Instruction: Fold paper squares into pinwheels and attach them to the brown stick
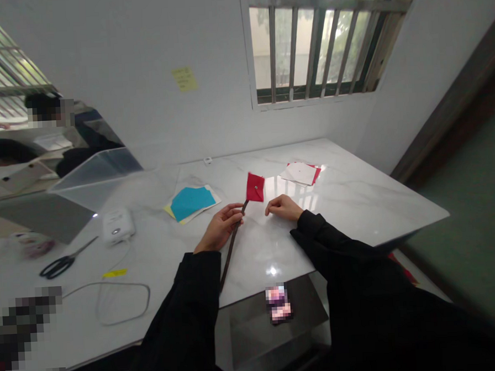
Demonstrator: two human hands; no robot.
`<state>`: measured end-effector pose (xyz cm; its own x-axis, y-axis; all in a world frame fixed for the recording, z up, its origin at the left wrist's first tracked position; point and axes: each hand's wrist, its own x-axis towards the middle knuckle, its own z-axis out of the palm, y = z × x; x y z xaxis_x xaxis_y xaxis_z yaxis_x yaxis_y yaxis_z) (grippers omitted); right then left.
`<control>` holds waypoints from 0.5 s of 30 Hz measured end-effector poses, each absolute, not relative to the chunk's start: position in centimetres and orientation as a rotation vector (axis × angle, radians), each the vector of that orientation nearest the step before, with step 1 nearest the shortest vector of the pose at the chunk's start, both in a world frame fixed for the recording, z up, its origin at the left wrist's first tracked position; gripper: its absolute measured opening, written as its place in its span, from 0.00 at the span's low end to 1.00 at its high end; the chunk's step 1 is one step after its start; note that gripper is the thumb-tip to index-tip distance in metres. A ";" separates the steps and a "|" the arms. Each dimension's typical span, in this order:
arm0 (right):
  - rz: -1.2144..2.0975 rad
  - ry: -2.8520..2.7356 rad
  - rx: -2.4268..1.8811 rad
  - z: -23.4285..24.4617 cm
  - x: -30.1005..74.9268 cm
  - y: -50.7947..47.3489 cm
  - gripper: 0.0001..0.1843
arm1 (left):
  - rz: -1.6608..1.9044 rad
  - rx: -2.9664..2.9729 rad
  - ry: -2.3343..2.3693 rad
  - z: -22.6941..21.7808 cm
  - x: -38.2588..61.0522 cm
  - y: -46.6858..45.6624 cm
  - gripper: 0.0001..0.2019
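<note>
Red square pouch with a snap, likely light, pliable and best gripped by its edges, on or above the white marble-patterned bench, at the end of a dark-brown strap pinched in the left hand, near a loosely curled right hand with contents unclear.

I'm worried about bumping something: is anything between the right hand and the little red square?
Nothing visible stands between the right hand and the little red square; just white tabletop shows there. The brown strip, held in the left hand, reaches the square's lower left corner.
</note>
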<state>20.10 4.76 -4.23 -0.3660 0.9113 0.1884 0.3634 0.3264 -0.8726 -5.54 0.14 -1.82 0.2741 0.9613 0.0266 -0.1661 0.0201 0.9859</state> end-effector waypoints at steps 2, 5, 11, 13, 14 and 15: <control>1.054 -1.984 -1.037 -4.2 20.1 4.7 0.13 | 1.081 1.201 0.881 -1.9 -5.6 0.2 0.22; 0.917 -1.803 -1.107 -4.5 19.8 4.8 0.14 | 1.082 1.191 0.890 -1.9 -5.6 0.2 0.22; 0.746 -1.546 -1.237 -5.1 19.6 5.2 0.33 | 1.083 1.201 0.899 -1.8 -5.6 0.1 0.22; 0.812 -1.579 -1.237 -4.9 19.8 5.3 0.34 | 1.077 1.205 0.891 -1.9 -5.6 0.1 0.22; 0.885 -1.664 -1.206 -4.9 20.0 5.3 0.30 | 1.075 1.206 0.886 -2.0 -5.7 0.2 0.22; 0.971 -1.771 -1.157 -4.8 20.1 5.3 0.25 | 1.075 1.205 0.883 -2.1 -5.7 0.2 0.22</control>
<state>20.08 5.30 -4.77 -0.2705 0.9410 0.2033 0.3346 0.2898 -0.8967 -5.69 0.23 -2.11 0.2765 0.9607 0.0220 -0.1656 0.0251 0.9859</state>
